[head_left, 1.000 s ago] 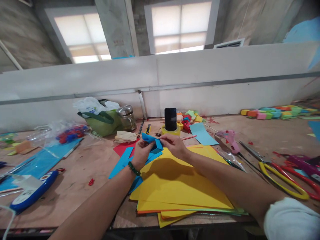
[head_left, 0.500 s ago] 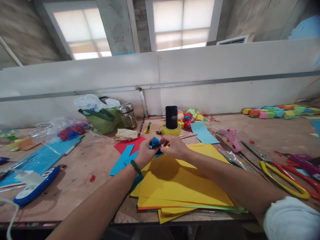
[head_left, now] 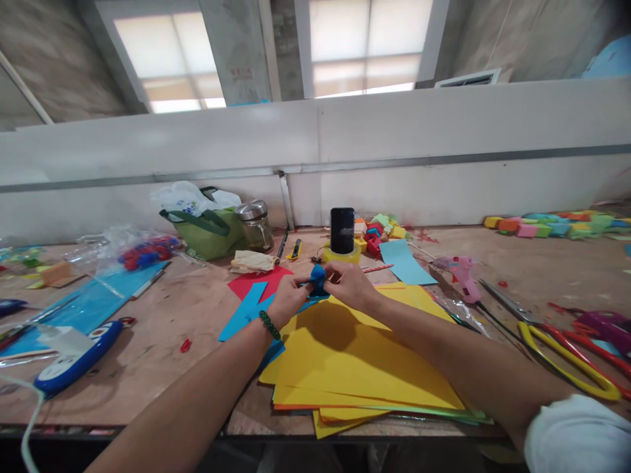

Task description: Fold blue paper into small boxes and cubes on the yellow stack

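Note:
Between my fingertips is a small folded piece of blue paper [head_left: 318, 280], raised over the far edge of a stack of yellow paper sheets [head_left: 365, 368]. My left hand [head_left: 290, 299], with a green bead bracelet at the wrist, pinches it from the left. From the other side, my right hand [head_left: 352, 287] grips it with thumb and fingers; part of the folded shape is hidden behind the fingers. Blue paper strips [head_left: 244, 312] and a red sheet [head_left: 239, 287] lie beside my left hand.
A phone [head_left: 342, 230] stands in a yellow tape roll [head_left: 341, 255] beyond my hands. To the right are a pink glue gun [head_left: 461, 272], a light blue sheet [head_left: 407, 261] and large scissors [head_left: 566, 355]. A blue-and-white power strip [head_left: 79, 360], green bag [head_left: 210, 233] and jar [head_left: 256, 226] stand left.
Both hands have shifted slightly right with the folded blue paper, which is turned and now shows more of its side. The whole view has shifted a little.

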`<action>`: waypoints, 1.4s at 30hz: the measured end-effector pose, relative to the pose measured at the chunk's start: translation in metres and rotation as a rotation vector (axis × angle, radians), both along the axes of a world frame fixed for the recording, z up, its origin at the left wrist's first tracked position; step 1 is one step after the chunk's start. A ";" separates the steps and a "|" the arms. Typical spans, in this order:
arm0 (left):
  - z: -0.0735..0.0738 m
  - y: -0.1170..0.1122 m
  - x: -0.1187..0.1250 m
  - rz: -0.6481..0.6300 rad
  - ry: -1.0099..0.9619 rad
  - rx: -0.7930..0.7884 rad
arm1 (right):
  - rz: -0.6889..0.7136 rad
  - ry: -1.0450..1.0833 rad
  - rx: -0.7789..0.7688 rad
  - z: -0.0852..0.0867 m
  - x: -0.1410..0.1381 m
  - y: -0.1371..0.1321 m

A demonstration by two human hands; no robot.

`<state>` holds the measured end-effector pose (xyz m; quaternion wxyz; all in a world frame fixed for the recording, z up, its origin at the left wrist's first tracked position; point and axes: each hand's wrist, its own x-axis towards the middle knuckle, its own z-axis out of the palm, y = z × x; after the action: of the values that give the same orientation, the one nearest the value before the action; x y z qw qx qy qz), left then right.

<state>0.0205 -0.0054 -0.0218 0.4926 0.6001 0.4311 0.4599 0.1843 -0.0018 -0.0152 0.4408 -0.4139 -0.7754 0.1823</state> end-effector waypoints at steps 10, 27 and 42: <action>0.002 -0.003 0.005 0.008 -0.027 0.121 | -0.003 0.056 -0.082 -0.001 0.002 0.005; -0.005 0.005 0.000 -0.002 0.086 0.259 | 0.105 0.314 0.072 0.009 0.002 -0.002; 0.002 -0.004 0.005 0.064 -0.073 0.186 | 0.058 0.104 -0.140 0.003 0.009 0.014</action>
<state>0.0254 -0.0092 -0.0198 0.4354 0.6120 0.3872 0.5348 0.1929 0.0118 -0.0124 0.4451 -0.4108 -0.7485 0.2700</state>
